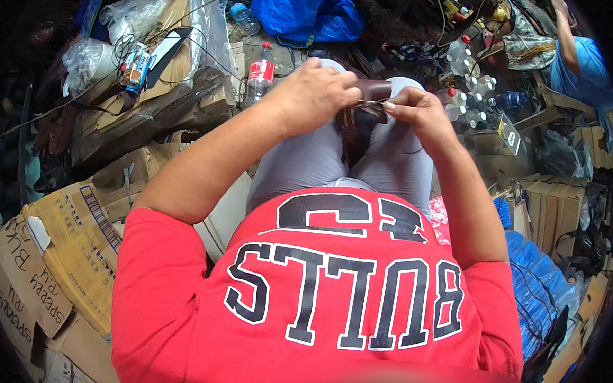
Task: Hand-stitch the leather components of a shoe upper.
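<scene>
Brown-yellow cardboard carton [75, 235] fills the far left, with a clear plastic bottle [260, 81], red-capped and red-labelled, standing upright nearer the middle. Just right of it, the left hand [318, 91] is drawn in narrow, its bent fingers appearing to grip the left end of a glossy dark brown leather-like piece [375, 90]. That piece sits at the knees of the grey trousers [294, 163], between the two hands; its visible part runs crosswise, left to right. A thin strand [372, 103] shows along its edge nearest the body. The right hand [419, 113] is at the piece's other end, thumb and finger pinched on the strand; both hands are about equally near the piece. Farther right are a cluster of empty-looking clear bottles [475, 117] and a crumpled blue plastic sheet [540, 287].
</scene>
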`<act>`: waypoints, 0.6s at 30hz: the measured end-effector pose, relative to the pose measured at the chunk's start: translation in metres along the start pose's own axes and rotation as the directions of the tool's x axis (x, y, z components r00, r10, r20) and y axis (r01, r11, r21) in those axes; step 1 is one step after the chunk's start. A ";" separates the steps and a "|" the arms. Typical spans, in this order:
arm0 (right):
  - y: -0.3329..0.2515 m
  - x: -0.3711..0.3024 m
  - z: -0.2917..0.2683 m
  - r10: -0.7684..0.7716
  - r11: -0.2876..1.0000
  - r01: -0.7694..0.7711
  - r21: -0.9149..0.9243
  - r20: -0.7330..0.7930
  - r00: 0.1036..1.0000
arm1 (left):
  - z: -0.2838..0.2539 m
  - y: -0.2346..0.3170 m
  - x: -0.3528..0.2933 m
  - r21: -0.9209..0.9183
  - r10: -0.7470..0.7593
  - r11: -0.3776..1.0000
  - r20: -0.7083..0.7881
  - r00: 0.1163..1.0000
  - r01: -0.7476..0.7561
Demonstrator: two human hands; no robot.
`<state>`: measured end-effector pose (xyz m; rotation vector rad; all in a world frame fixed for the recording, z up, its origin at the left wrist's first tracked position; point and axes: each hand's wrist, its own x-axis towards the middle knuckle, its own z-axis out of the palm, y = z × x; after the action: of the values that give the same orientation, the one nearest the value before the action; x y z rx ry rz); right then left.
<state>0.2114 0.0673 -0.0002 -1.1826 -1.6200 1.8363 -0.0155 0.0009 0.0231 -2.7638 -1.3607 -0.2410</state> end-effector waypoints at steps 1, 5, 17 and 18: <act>0.000 -0.002 -0.006 0.000 1.000 0.000 -0.028 0.017 1.000 | 0.001 -0.003 -0.006 -0.032 -0.026 0.999 -0.041 0.999 0.025; -0.018 -0.008 -0.002 -0.169 0.824 0.168 -0.541 0.048 0.984 | -0.001 0.001 -0.010 -0.137 -0.136 0.982 -0.029 0.990 0.131; -0.026 -0.003 0.020 -0.227 0.206 0.400 -0.893 0.354 0.907 | 0.001 0.020 0.012 -0.088 -0.151 0.984 0.041 0.988 0.154; -0.027 -0.002 0.016 -0.229 0.189 0.435 -0.881 0.391 0.892 | 0.001 0.016 0.009 -0.096 -0.126 0.986 0.076 0.989 0.133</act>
<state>0.1933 0.0624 0.0254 -0.8442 -2.9921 0.4663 0.0029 -0.0022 0.0238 -2.7916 -1.5910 -0.2269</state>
